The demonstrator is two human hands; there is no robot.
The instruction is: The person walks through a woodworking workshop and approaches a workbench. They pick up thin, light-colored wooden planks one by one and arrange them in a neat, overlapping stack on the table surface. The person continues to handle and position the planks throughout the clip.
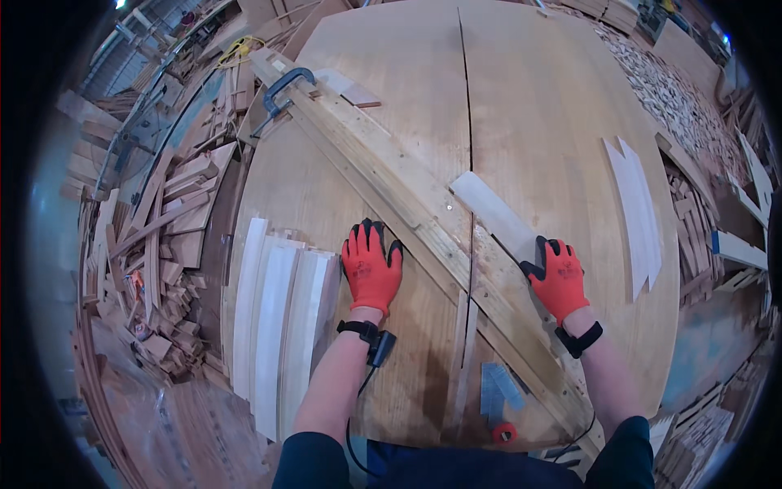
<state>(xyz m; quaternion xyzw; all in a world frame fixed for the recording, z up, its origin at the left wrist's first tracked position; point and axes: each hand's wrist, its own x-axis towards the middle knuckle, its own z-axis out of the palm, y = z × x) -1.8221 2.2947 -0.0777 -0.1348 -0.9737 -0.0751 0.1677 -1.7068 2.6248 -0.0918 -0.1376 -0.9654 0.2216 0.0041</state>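
Note:
My left hand, in a red glove with black fingertips, lies on the tabletop with nothing seen in it. Its fingers are apart, close to the near edge of a long wooden rail that crosses the table diagonally. My right hand, gloved alike, holds the lower right end of a short pale board between thumb and fingers. This board lies beside the rail's far edge, its other end pointing up and left. A blue C-clamp sits on the rail's far left end.
Several pale curved strips are stacked left of my left hand. Two pointed pale pieces lie at the right. A red tape measure and a blue-grey item are near the front edge. Scrap wood is piled beyond the table.

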